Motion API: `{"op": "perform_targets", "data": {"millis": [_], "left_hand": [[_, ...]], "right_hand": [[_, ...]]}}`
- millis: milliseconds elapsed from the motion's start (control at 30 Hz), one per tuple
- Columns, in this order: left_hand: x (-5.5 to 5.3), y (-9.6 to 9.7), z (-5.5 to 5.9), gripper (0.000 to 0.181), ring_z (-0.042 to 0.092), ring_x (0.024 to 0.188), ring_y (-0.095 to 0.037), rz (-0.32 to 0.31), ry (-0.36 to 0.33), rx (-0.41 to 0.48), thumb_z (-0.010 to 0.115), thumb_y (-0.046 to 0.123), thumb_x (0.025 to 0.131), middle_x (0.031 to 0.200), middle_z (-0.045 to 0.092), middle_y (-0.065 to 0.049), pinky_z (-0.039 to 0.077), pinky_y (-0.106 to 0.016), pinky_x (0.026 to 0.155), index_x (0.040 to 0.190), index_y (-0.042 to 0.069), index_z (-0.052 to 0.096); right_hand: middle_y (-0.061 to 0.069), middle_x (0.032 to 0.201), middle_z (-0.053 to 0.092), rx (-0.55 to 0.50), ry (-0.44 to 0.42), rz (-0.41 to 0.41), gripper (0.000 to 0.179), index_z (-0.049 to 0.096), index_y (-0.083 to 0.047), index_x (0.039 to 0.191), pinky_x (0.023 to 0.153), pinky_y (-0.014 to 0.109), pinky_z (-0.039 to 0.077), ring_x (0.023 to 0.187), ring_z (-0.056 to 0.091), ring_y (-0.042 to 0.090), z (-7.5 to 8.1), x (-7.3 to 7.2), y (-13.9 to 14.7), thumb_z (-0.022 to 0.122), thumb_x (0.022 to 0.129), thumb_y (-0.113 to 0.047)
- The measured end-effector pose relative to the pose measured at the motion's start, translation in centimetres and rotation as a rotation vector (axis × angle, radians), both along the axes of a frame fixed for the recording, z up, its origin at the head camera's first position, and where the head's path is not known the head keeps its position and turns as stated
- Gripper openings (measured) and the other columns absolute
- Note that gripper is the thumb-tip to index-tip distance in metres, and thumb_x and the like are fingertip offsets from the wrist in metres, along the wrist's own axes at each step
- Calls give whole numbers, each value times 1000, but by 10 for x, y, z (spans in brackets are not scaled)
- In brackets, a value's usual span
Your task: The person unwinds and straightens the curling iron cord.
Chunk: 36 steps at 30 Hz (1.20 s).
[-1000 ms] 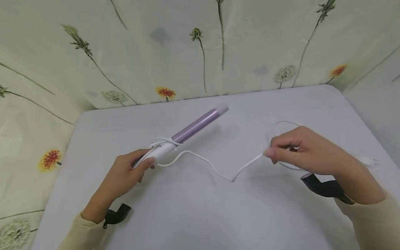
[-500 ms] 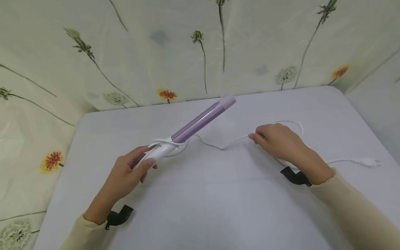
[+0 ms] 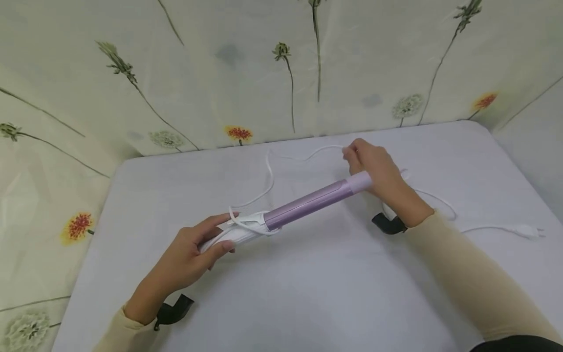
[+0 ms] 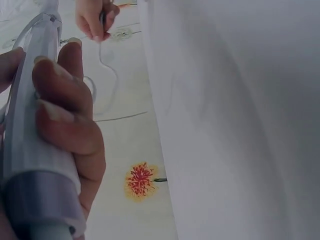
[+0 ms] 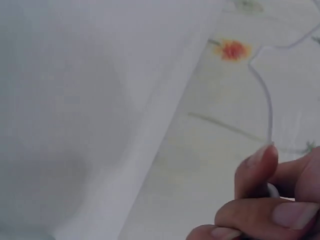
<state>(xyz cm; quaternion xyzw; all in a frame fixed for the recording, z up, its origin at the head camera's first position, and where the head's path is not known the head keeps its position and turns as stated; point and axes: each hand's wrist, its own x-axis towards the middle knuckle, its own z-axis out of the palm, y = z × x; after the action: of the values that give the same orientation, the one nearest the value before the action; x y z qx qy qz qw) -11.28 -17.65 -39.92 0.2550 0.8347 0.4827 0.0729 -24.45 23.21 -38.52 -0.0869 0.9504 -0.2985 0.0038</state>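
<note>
A curling iron (image 3: pixel 308 205) with a purple barrel and a white handle is tilted up to the right above the table. My left hand (image 3: pixel 184 254) grips its handle, fingers wrapped round it in the left wrist view. Loops of white cord (image 3: pixel 269 178) lie round the top of the handle, and the cord runs up and across to the right. My right hand (image 3: pixel 378 164) pinches that cord beyond the barrel's tip; the tip overlaps this hand in the head view. In the right wrist view the cord (image 5: pixel 270 110) leads away from the pinching fingers.
A white-covered table (image 3: pixel 308 298) lies beneath, with a flower-printed curtain (image 3: pixel 246 88) behind its far edge. The cord's plug (image 3: pixel 525 231) rests on the table at the right. Black wrist mounts (image 3: pixel 173 310) sit at both wrists.
My right hand has moved left and away from me with the cord, past the barrel. The curling iron's tip has swung down to the right, while my left hand keeps its grip.
</note>
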Motion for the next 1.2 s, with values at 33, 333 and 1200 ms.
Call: {"op": "perform_targets", "data": {"millis": [33, 333, 1200], "left_hand": [[0, -1, -1, 53, 54, 54, -9, 5, 0, -8, 70, 9, 102, 94, 73, 4, 45, -27, 46, 150, 23, 53], [2, -18, -6, 59, 53, 53, -9, 66, -26, -100, 69, 15, 103, 94, 74, 1, 45, -27, 46, 157, 28, 48], [-4, -87, -20, 39, 58, 56, -21, 338, -295, -80, 51, 35, 112, 95, 71, -11, 51, -37, 46, 140, 7, 57]], "right_hand": [[13, 83, 65, -23, 2, -34, 39, 61, 0, 114, 61, 40, 42, 69, 56, 28, 2, -3, 5, 41, 113, -34], [9, 74, 64, -171, 124, -319, 48, 61, 0, 119, 61, 34, 41, 68, 56, 23, 4, -15, 53, 33, 113, -38], [33, 108, 64, -57, 132, -469, 55, 62, 9, 114, 88, 56, 41, 103, 57, 54, -22, -12, 116, 28, 112, -34]]}}
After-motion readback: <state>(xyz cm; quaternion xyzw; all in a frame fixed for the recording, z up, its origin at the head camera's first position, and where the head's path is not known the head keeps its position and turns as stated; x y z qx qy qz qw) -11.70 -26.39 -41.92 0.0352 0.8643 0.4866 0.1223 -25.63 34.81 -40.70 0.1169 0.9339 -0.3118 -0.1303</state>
